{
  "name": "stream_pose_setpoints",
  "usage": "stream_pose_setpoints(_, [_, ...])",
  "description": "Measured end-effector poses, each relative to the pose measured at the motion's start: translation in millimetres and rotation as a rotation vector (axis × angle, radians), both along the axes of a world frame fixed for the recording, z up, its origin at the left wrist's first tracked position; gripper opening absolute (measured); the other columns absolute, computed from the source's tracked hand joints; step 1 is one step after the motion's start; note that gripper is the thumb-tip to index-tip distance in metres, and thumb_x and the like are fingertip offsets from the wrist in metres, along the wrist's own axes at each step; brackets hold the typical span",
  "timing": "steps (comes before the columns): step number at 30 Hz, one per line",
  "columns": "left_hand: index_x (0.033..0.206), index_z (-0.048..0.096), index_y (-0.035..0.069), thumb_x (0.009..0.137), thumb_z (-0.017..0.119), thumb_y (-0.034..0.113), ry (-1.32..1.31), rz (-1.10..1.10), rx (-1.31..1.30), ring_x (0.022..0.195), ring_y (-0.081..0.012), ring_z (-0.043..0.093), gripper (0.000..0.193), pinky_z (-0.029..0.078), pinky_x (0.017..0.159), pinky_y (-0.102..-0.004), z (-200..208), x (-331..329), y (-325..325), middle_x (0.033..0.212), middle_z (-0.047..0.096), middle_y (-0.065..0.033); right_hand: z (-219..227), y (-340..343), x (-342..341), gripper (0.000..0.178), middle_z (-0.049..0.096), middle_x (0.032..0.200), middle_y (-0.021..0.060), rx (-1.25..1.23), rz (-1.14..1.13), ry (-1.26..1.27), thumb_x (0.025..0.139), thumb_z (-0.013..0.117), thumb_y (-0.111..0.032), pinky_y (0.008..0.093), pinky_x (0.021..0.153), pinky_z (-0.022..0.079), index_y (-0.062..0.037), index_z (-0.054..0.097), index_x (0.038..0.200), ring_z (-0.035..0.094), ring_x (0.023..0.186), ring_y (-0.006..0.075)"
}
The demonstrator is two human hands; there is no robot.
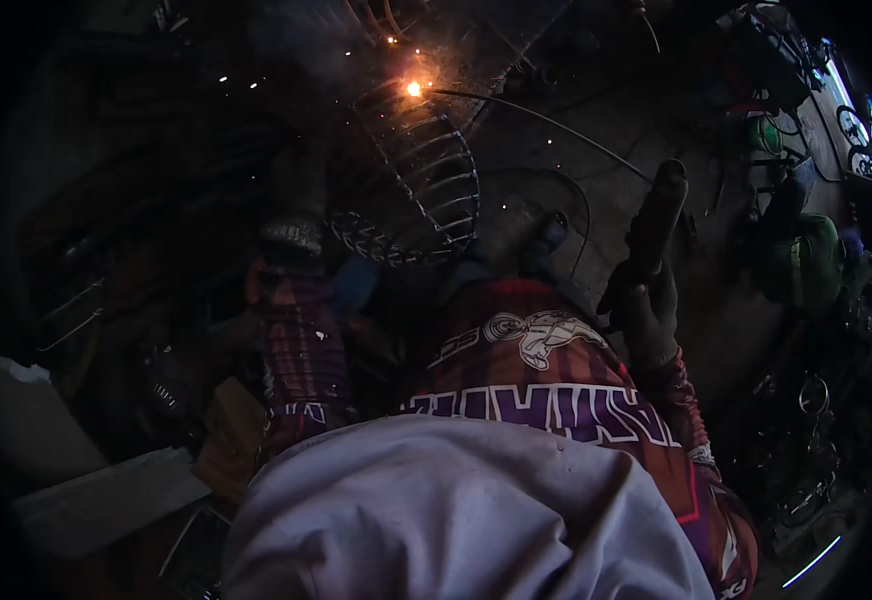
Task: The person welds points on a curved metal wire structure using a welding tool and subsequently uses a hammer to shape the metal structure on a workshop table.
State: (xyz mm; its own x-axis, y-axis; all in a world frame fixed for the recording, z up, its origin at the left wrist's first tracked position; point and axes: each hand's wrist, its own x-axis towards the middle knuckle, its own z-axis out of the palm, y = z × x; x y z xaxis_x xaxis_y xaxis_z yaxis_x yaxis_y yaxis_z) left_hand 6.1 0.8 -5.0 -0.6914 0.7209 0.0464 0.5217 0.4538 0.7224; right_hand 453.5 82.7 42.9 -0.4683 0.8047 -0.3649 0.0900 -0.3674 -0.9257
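Observation:
My gloved right hand is closed round a dark welding electrode holder that points away from me. From its tip a long thin welding rod runs left to a bright orange arc. The arc glows at the far end of a metal frame with curved sides and several cross bars like ribs. My left hand reaches forward to the left of the frame, beyond a pale cuff. Darkness hides its fingers, so whether it touches the frame does not show.
Sparks and smoke hang about the arc. A cable curves over the floor beside a shoe. Pale boards and a brown box lie at the near left. A green rounded object stands at the right amid dark clutter.

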Motion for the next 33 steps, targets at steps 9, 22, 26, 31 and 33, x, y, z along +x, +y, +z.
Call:
stream_pose_setpoints(9, [0.085, 0.068, 0.004, 0.088, 0.065, 0.051, -0.357, 0.101, 0.031, 0.064, -0.0129, 0.056, 0.047, 0.044, 0.060, -0.0308, 24, 9, -1, 0.073, 0.062, -0.0009, 0, -2, -2, 0.072, 0.059, 0.086, 0.0067, 0.003, 0.002, 0.025, 0.087, 0.067, -0.048, 0.0268, 0.057, 0.049, 0.0015, 0.042, 0.132, 0.060, 0.065, 0.0140])
stream_pose_setpoints(22, [0.073, 0.062, 0.007, 0.087, 0.066, 0.053, -0.397, 0.171, -0.025, 0.055, -0.0075, 0.044, 0.049, 0.037, 0.052, -0.0279, 23, 12, 4, 0.061, 0.050, 0.0041, 1, 0, -5, 0.073, 0.058, 0.084, 0.0056, 0.000, -0.001, 0.031, 0.086, 0.068, -0.049, 0.0252, 0.054, 0.047, 0.0015, 0.043, 0.133, 0.058, 0.062, 0.0128])
stream_pose_setpoints(26, [0.071, 0.060, 0.008, 0.087, 0.067, 0.053, -0.471, 0.193, -0.055, 0.055, -0.0077, 0.046, 0.048, 0.038, 0.052, -0.0273, 28, 14, 5, 0.061, 0.051, 0.0041, 2, 0, -6, 0.072, 0.058, 0.084, 0.0055, -0.017, -0.001, 0.027, 0.086, 0.068, -0.048, 0.0254, 0.055, 0.047, 0.0015, 0.043, 0.132, 0.057, 0.062, 0.0125])
stream_pose_setpoints(31, [0.071, 0.059, 0.009, 0.087, 0.068, 0.049, -0.642, 0.181, -0.030, 0.054, -0.0091, 0.050, 0.045, 0.040, 0.050, -0.0274, 30, 11, 3, 0.059, 0.052, 0.0039, 4, 2, -7, 0.073, 0.057, 0.084, 0.0042, -0.011, 0.017, 0.019, 0.085, 0.069, -0.049, 0.0246, 0.055, 0.047, 0.0012, 0.044, 0.132, 0.057, 0.063, 0.0113])
stream_pose_setpoints(33, [0.073, 0.060, 0.008, 0.089, 0.067, 0.046, -0.680, 0.173, -0.114, 0.056, -0.0107, 0.054, 0.042, 0.042, 0.052, -0.0286, 40, 13, 6, 0.061, 0.054, 0.0031, 4, 1, -8, 0.074, 0.056, 0.084, 0.0027, 0.013, 0.009, 0.003, 0.085, 0.069, -0.050, 0.0239, 0.056, 0.047, 0.0012, 0.044, 0.132, 0.056, 0.065, 0.0099])
